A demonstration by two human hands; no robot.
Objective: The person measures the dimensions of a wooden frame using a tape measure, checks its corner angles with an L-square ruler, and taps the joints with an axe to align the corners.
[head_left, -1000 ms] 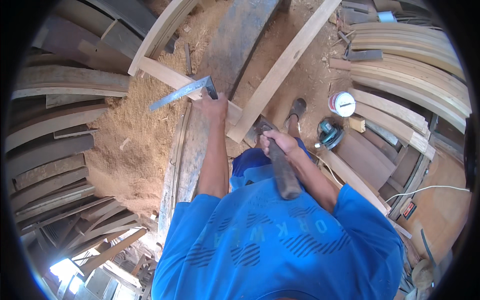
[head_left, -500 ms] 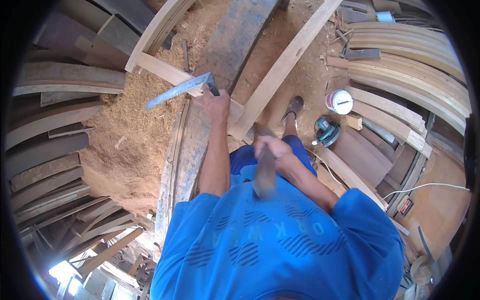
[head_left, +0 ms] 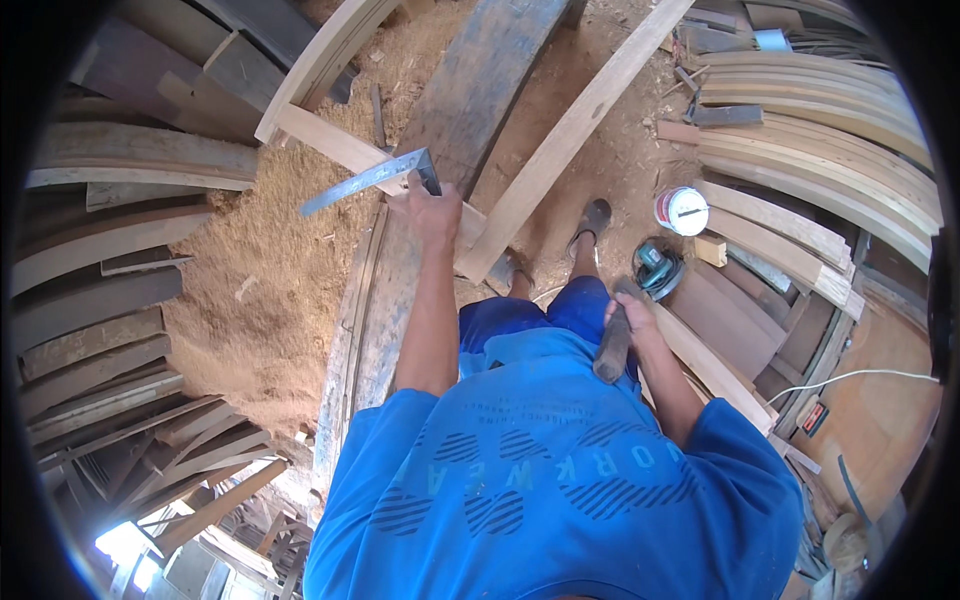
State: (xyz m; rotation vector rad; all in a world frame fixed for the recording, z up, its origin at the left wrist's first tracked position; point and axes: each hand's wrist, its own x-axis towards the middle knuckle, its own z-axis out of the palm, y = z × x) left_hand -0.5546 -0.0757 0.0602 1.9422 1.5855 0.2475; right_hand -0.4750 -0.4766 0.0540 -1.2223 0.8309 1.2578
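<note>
My left hand (head_left: pixel 433 213) is closed on a metal try square (head_left: pixel 365 181). Its blade slants left across a pale wooden crosspiece (head_left: pixel 335 142), and its dark stock shows beside my fingers. This crosspiece joins a curved wooden piece at the upper left and reaches toward a long pale board (head_left: pixel 570 145) on the right. Out to the right of my shorts, my right hand (head_left: pixel 640 320) grips a dark wooden stick (head_left: pixel 613 350), thicker toward its near end. Whether the stick is a tool's handle, I cannot tell.
A worn workbench plank (head_left: pixel 480 75) lies under the wooden pieces. Sawdust (head_left: pixel 260 300) covers the floor at left, beside stacked boards (head_left: pixel 100 240). On the right are a white bucket (head_left: pixel 682 210), a teal power tool (head_left: pixel 655 268), a white cord (head_left: pixel 850 375) and stacked curved timbers (head_left: pixel 810 140).
My right hand has swung right, away from the middle of my body, carrying the stick. My left hand and the try square stay in nearly the same place on the wood.
</note>
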